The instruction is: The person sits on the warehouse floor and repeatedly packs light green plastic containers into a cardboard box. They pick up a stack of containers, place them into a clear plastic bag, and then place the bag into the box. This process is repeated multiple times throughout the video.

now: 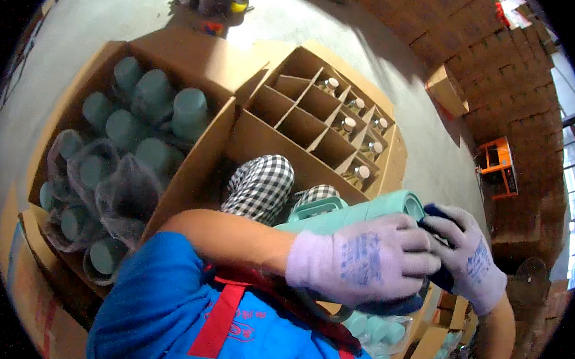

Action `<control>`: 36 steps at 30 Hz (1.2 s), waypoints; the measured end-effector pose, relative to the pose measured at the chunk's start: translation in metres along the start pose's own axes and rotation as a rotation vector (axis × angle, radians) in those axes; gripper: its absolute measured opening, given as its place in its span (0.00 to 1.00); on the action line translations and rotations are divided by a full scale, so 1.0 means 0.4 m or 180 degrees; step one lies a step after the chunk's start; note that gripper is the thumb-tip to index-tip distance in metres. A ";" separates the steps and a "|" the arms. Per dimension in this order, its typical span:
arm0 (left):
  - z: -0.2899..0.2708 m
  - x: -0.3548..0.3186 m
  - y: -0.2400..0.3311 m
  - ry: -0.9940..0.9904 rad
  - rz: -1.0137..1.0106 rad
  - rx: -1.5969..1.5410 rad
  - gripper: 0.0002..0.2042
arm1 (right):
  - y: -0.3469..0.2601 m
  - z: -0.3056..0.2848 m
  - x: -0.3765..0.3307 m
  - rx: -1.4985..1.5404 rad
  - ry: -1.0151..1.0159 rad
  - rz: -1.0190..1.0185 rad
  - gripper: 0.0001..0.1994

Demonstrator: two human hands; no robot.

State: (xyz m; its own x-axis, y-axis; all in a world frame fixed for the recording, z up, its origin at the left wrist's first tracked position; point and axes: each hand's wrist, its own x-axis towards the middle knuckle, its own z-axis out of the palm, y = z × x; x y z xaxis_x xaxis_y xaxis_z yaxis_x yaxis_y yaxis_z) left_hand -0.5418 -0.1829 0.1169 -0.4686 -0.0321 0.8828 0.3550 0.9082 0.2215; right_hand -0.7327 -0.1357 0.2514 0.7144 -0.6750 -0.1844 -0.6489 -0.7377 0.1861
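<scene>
A teal jug (357, 212) with a loop handle lies tilted across my lap, its round end toward the right. My left hand (368, 262), in a pale lilac glove with a dark blue palm, is closed against its near side. At the jug's round end is my right hand (469, 254), in a matching glove, its fingers curled close to the left fingertips. What the right fingers hold, if anything, is hidden. A curved grey edge shows beneath my left hand; I cannot tell what it belongs to.
At left, an open carton (162, 205) holds several teal cylinders (190, 112), some in clear bags. Ahead, a partitioned carton (290, 124) has several clear bottles (347, 124) with pale caps. More bagged teal pieces (377, 328) lie lower right. Stacked brown boxes (501, 74) line the right.
</scene>
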 end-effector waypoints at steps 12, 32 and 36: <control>0.020 -0.009 0.024 0.0705 0.0027 0.0044 0.12 | 0.025 0.032 -0.016 -0.0340 0.0446 0.0196 0.24; 0.032 0.007 -0.042 0.0400 -0.0068 -0.0299 0.14 | 0.064 0.073 -0.016 0.1509 -0.0872 0.1704 0.16; -0.020 -0.024 0.009 0.0507 -0.0146 -0.0372 0.16 | 0.057 0.004 0.010 -0.0246 -0.0143 -0.0728 0.23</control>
State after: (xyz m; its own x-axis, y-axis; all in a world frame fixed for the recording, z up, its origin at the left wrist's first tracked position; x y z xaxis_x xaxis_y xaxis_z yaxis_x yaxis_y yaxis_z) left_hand -0.5295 -0.1826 0.1127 -0.3559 -0.1462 0.9230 0.4321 0.8500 0.3012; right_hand -0.7449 -0.1552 0.2532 0.8269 -0.4917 -0.2728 -0.4485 -0.8694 0.2074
